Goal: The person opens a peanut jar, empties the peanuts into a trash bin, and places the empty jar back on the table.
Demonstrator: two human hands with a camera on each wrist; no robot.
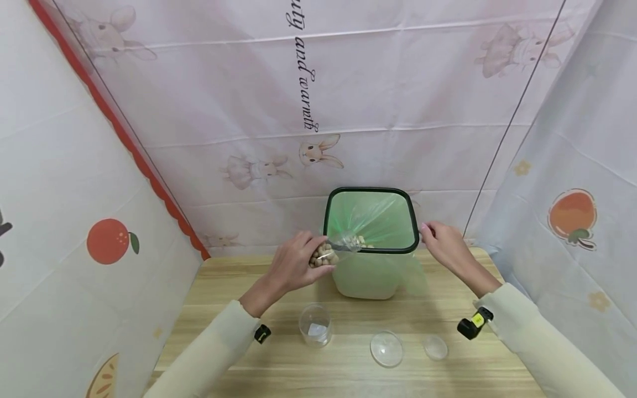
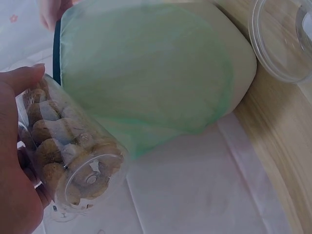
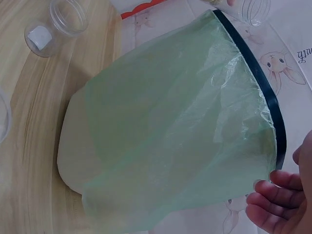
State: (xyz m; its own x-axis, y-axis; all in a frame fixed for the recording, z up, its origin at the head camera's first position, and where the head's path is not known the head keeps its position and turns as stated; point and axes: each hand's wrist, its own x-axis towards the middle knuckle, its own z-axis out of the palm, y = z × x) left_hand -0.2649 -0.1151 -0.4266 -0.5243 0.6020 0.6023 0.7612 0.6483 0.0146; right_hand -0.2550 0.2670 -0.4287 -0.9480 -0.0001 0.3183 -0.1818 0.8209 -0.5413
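Note:
My left hand [image 1: 301, 260] grips a clear plastic jar [image 2: 73, 141] filled with rounded brown pieces [image 1: 325, 255]. The jar lies tilted over the near left rim of a bin [image 1: 370, 276] lined with a thin green bag [image 2: 156, 63], its mouth towards the inside. Pale pieces [image 1: 357, 241] show at the mouth end. Beside the right end of the bin's dark rim [image 3: 263, 87] is my right hand [image 1: 445, 243], with fingers loosely bent and fingertips [image 3: 278, 178] right at the rim.
In front of the bin on the wooden table [image 1: 278, 370] stands a clear cup [image 1: 315, 326] with a white label. A larger clear round lid [image 1: 386, 349] and a smaller one [image 1: 436, 347] lie to its right. A printed cloth wall [image 1: 249, 215] rises close behind the bin.

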